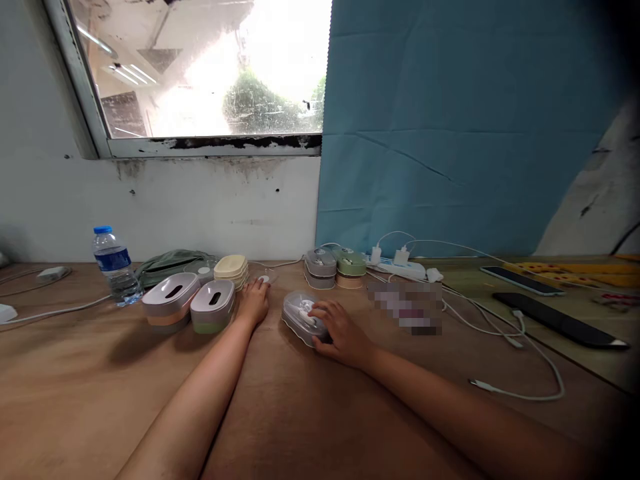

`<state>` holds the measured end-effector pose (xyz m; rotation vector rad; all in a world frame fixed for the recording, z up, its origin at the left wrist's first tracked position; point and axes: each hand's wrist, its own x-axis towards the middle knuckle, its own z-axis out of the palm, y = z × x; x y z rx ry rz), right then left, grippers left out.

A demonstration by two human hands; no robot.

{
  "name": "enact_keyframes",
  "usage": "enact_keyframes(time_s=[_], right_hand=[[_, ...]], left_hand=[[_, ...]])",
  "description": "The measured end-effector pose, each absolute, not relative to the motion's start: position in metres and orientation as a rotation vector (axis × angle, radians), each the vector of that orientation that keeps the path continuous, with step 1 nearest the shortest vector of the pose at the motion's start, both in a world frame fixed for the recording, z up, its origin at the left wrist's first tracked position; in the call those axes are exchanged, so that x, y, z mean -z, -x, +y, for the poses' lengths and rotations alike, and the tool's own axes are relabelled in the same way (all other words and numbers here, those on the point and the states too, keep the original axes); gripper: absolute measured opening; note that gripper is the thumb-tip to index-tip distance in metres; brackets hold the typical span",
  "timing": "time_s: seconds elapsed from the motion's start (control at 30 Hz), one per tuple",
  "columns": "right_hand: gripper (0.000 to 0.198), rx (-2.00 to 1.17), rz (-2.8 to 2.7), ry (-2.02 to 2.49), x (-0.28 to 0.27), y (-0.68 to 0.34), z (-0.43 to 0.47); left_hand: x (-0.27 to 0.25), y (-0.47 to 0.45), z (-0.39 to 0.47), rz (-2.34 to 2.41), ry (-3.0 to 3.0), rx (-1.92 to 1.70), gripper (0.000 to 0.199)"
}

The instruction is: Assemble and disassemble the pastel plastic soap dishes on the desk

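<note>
Head view: my right hand [345, 337] is half curled around the right end of a grey container [296, 317], its fingers bent over the clear top and its thumb against the near side, so I have hold of it there. The container sits on the brown tabletop [280, 413] in front of me, between my two hands, with something white showing on its top. My left hand [254, 301] reaches farther forward, palm down, fingers fairly straight and tips at a clear lid [271, 273] with a white centre; I cannot tell whether they grip it or only rest there.

Just left of those fingers is a stack of cream trays [231, 267]. Nearer my left forearm stand two lidded boxes, one with orange and grey layers [170, 303] and a smaller one with a green base [213, 307], both topped in pale pink with a dark slot. Behind them lies a grey-green pouch [170, 263], and a water bottle [114, 270] stands upright to its left.

Beyond my right hand, a grey stack [320, 270] and a green-topped stack [351, 267] stand side by side, near a white power strip [413, 269] with chargers plugged in.
</note>
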<state>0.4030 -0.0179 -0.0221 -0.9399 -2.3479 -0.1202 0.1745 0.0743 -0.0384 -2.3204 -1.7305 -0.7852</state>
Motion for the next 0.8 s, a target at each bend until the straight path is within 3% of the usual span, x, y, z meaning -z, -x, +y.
enact_keyframes(time_s=[0.07,0.2,0.43,0.63,0.8], right_hand=[[0.029,0.218,-2.342,0.943,0.022,-0.391,-0.005],[0.028,0.292,-2.267,1.124,0.026,-0.364,0.027],[0.059,0.268,-2.198,1.277,0.043,-0.331,0.063],[0.064,0.243,-2.241,1.302,0.046,-0.325,0.089],[0.066,0.228,-2.222,1.360,0.046,-0.326,0.106]], left_hand=[[0.040,-0.173,0.081,-1.762,2.319,0.772,0.036],[0.042,-0.171,0.085,-1.827,2.313,0.745,0.031],[0.041,-0.173,0.083,-1.895,2.297,0.722,0.032],[0.050,-0.171,0.092,-1.746,2.442,0.736,0.047],[0.046,-0.170,0.088,-1.631,2.479,0.772,0.043]])
